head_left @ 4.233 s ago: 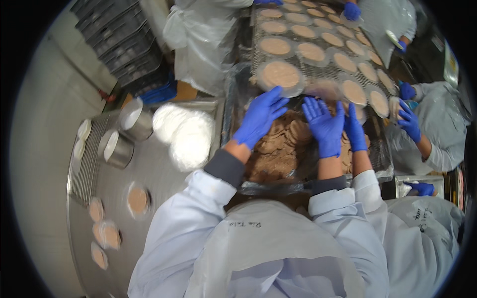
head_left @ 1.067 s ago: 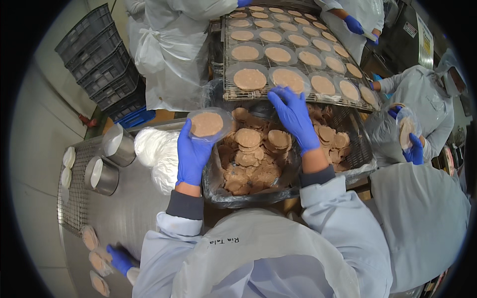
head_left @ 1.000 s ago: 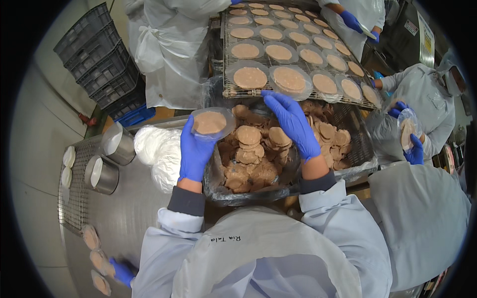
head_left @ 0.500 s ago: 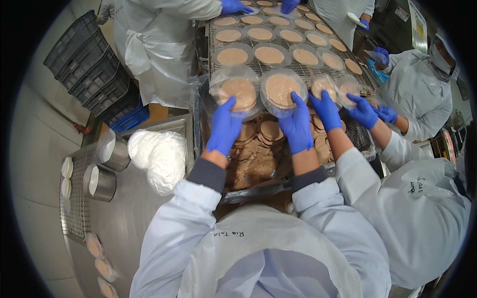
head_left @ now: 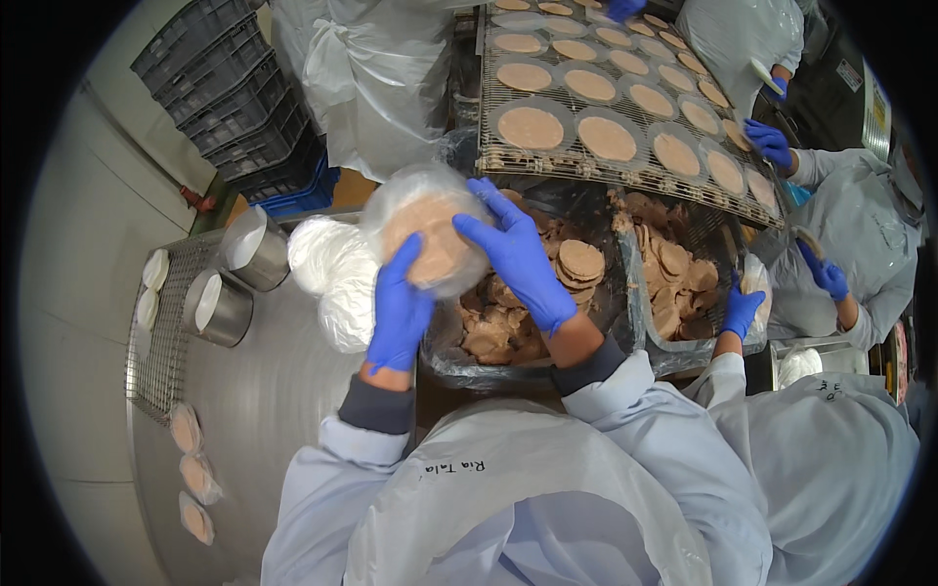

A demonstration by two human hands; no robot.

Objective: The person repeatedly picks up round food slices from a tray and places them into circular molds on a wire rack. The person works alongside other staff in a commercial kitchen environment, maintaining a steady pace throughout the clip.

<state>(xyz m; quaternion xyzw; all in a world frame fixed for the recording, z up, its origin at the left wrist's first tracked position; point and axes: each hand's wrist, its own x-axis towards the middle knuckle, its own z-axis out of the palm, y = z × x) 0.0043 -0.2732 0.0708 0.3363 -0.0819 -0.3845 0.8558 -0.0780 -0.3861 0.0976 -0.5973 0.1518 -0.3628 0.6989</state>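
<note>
Both my blue-gloved hands hold one stack of round, flat pinkish patties (head_left: 420, 227) wrapped in clear plastic sheets, slightly blurred by motion. My left hand (head_left: 403, 311) grips its lower edge with the thumb over the front. At the right edge, my right hand (head_left: 528, 269) has its thumb on the face of the stack and its fingers at the rim, partly hidden behind. The stack hangs between the black plastic-lined tub of meat (head_left: 508, 356) and the white plastic bundle (head_left: 337, 278). Loose patties (head_left: 580, 262) lie piled in that tub.
Ahead, a wire conveyor (head_left: 625, 176) carries rows of patties on clear discs. A second tub (head_left: 679, 342) stands right, beside a co-worker's gloved hand (head_left: 743, 308). The steel table (head_left: 283, 420) at left holds metal canisters (head_left: 227, 313) and a wire rack (head_left: 156, 342). Grey crates (head_left: 230, 98) are stacked behind.
My hands have moved left from the conveyor's end. The two patty stacks, held one in each hand before, are now together. The view has turned left, and the co-worker's hand has drawn back.
</note>
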